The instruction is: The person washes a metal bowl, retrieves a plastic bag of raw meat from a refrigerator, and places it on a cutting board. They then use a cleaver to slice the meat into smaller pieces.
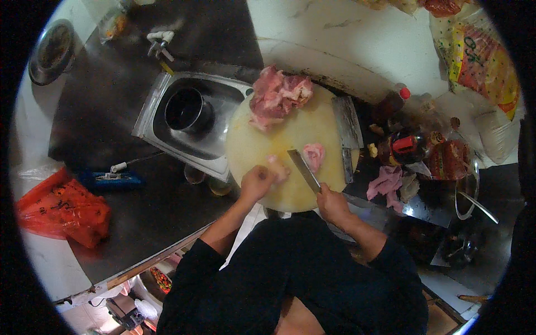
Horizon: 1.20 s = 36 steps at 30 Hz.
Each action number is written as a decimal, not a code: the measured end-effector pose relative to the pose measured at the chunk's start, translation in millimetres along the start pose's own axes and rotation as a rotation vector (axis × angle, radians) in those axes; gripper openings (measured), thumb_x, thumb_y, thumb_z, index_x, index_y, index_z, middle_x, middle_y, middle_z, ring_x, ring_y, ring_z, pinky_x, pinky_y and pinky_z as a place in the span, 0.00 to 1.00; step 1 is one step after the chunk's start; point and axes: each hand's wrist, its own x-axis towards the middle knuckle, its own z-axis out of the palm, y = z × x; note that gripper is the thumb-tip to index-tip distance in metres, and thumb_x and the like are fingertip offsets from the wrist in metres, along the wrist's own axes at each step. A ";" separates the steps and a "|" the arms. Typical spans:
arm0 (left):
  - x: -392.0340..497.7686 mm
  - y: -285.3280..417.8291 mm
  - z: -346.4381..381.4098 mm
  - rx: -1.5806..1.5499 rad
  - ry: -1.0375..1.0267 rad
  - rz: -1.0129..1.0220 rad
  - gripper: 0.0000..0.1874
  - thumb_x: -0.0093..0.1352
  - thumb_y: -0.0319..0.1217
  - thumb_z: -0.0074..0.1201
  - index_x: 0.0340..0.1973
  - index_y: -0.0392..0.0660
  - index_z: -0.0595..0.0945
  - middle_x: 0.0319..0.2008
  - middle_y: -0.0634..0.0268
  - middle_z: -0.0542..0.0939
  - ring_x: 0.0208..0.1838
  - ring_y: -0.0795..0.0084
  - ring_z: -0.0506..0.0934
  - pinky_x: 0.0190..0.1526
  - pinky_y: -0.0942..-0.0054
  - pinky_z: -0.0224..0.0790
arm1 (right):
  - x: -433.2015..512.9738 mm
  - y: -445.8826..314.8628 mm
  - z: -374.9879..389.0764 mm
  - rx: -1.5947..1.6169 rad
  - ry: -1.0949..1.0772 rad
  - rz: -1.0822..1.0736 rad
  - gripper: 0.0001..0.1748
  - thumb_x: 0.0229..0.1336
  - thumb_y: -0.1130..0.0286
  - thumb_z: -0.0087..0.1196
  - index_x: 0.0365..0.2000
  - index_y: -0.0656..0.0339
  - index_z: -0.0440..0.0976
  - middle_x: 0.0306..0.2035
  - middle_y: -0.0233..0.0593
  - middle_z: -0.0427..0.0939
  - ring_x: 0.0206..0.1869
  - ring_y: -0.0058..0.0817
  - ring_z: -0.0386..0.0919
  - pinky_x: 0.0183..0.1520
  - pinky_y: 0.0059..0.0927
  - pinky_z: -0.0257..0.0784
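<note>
A round, pale yellow cutting board (251, 144) lies before me. My right hand (333, 204) grips the handle of a cleaver (304, 169), its blade pointing up and left over the board. At the board's lower left, my left hand (256, 183) has curled fingers on a small pale piece of raw meat (277, 168). Another small pink piece of meat (314, 155) lies just right of the blade. A large heap of raw meat (278, 96) rests on the board's upper left edge. A flat grey metal object (348, 130), perhaps another blade, lies along the right edge.
Left of the board is a steel sink (217, 102) holding a dark pot (184, 109), with a tap (160, 44) behind. A red plastic bag (65, 209) lies far left. Bottles (404, 148), a pink cloth (386, 186) and a glass lid or bowl (462, 201) stand right.
</note>
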 end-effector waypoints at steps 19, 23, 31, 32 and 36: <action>19.3 3.8 11.4 -0.063 -0.005 -0.045 0.22 0.57 0.40 0.64 0.37 0.34 0.80 0.30 0.49 0.84 0.35 0.56 0.84 0.39 0.64 0.76 | 20.8 -42.1 18.7 0.058 -0.007 -0.059 0.15 0.64 0.64 0.49 0.43 0.66 0.64 0.27 0.64 0.77 0.32 0.65 0.76 0.38 0.61 0.69; 18.1 14.0 6.2 -0.052 -0.033 -0.051 0.19 0.58 0.39 0.65 0.35 0.36 0.80 0.27 0.58 0.81 0.28 0.68 0.81 0.31 0.68 0.75 | 18.5 -44.7 13.2 0.039 -0.051 -0.013 0.16 0.64 0.64 0.49 0.45 0.65 0.64 0.28 0.64 0.78 0.33 0.65 0.76 0.39 0.61 0.69; 8.4 20.6 -3.0 -0.018 -0.051 -0.024 0.23 0.59 0.44 0.63 0.36 0.35 0.80 0.31 0.51 0.83 0.34 0.56 0.83 0.39 0.62 0.75 | 5.1 -36.6 -6.5 0.118 0.179 0.038 0.18 0.64 0.61 0.48 0.46 0.65 0.67 0.29 0.64 0.79 0.34 0.64 0.77 0.40 0.61 0.70; 6.4 19.4 -2.5 0.022 -0.039 0.001 0.23 0.59 0.44 0.65 0.38 0.36 0.80 0.30 0.53 0.83 0.33 0.59 0.83 0.38 0.64 0.75 | 2.5 -30.6 -10.2 0.124 0.262 0.038 0.18 0.64 0.61 0.49 0.46 0.64 0.67 0.29 0.64 0.79 0.34 0.64 0.77 0.40 0.61 0.70; 3.3 18.7 -1.5 0.054 -0.010 0.148 0.25 0.59 0.42 0.68 0.42 0.35 0.79 0.27 0.57 0.83 0.29 0.67 0.82 0.36 0.68 0.76 | -9.6 1.6 -24.6 0.206 0.478 0.084 0.20 0.63 0.63 0.51 0.50 0.65 0.68 0.29 0.63 0.79 0.34 0.62 0.78 0.38 0.59 0.71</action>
